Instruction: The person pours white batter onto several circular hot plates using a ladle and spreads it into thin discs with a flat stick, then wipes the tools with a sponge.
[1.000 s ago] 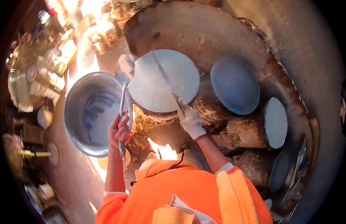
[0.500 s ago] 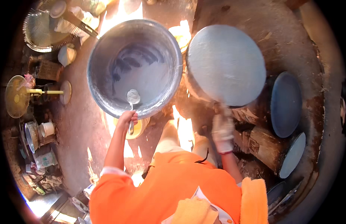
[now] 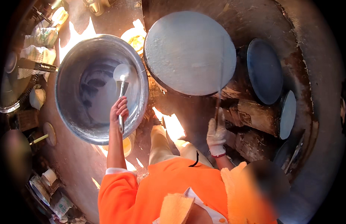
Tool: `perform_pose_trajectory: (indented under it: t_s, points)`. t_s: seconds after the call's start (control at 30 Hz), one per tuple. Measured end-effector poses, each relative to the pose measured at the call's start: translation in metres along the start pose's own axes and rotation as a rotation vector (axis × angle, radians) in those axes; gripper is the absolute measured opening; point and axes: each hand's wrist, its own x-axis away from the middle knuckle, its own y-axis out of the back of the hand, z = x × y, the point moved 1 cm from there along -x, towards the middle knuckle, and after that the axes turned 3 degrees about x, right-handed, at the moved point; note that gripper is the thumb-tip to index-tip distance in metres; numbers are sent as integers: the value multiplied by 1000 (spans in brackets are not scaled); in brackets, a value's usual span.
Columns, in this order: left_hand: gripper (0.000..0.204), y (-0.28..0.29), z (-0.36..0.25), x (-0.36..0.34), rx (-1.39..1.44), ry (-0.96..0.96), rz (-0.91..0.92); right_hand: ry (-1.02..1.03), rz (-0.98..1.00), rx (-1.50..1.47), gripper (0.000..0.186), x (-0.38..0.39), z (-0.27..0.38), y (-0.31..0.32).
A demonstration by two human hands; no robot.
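Note:
My left hand [image 3: 119, 110] is closed round the handle of a ladle [image 3: 122, 72]. The ladle's pale, coated bowl hangs over the inside of a large metal basin [image 3: 71, 84], whose wall is smeared with whitish liquid. To the right of the basin lies a round griddle [image 3: 189, 52] with a pale grey, slightly rough surface. My right hand [image 3: 216, 136], in a white glove, grips a long thin stick-like tool [image 3: 219, 93] below the griddle's right side. Its slim, blurred upper end lies across the griddle in view; whether it touches the surface I cannot tell.
Dark round pans [image 3: 264, 71] and a paler one [image 3: 288, 115] lean at the right beside brown blocks [image 3: 257, 116]. A yellowish bucket [image 3: 129, 145] is partly hidden under the basin. Bright light falls on the floor. Baskets, bowls and bags crowd the left side.
The view has shifted, so basin and griddle sit further left. My left hand has carried the ladle rightward and away from me within the basin. The right hand's thin tool now shows clearly.

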Motion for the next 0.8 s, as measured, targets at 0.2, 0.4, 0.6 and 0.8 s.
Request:
perform_pose_trajectory:
  t_s: [0.2,0.4,0.6,0.8]
  points:
    - [26,-78,-19,109,86,-3,238,336,322,-188,57,83,-53,0]
    - [21,-179,-73,229,-93,-16,509,270,292,-270,49,84,-42,30]
    - [22,-258,-98,323,-380,-260,429,395,212,-328,48,54,-37,40]
    - [24,-196,-46,261,-514,-492,-128,382,108,-262,45,41,-13,46]
